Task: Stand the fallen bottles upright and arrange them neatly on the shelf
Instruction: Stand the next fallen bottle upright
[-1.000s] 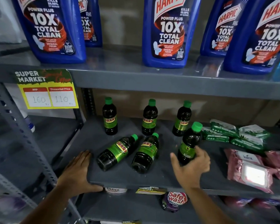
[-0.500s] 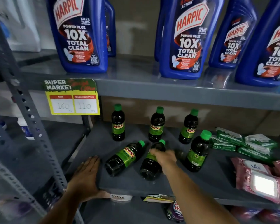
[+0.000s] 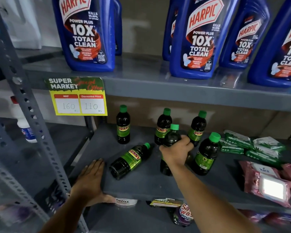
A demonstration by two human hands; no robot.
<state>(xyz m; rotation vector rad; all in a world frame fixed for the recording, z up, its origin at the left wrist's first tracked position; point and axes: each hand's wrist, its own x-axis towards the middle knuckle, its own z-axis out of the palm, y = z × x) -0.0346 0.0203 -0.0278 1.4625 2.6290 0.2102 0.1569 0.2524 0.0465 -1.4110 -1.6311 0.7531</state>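
Note:
My right hand (image 3: pixel 176 151) grips a dark Sunny bottle (image 3: pixel 170 140) with a green cap around its middle; the bottle is nearly upright, its base on or just above the grey middle shelf (image 3: pixel 141 187). To its left one Sunny bottle (image 3: pixel 130 161) lies on its side, cap pointing back right. Three bottles stand at the back: left (image 3: pixel 123 125), middle (image 3: pixel 163 126), right (image 3: pixel 197 126). Another (image 3: pixel 206 154) stands in front on the right. My left hand (image 3: pixel 89 180) rests flat on the shelf's front left corner, holding nothing.
Large blue Harpic bottles (image 3: pixel 198 39) line the shelf above. A price tag (image 3: pixel 77 96) hangs from that shelf's edge. Green wipe packs (image 3: pixel 252 147) and pink wipe packs (image 3: pixel 267 180) fill the right of the middle shelf. A perforated steel post (image 3: pixel 29 115) runs down the left.
My right hand left the front right bottle, reached to the right-hand fallen bottle, gripped it and tipped it up to nearly upright. My left hand stayed on the shelf corner.

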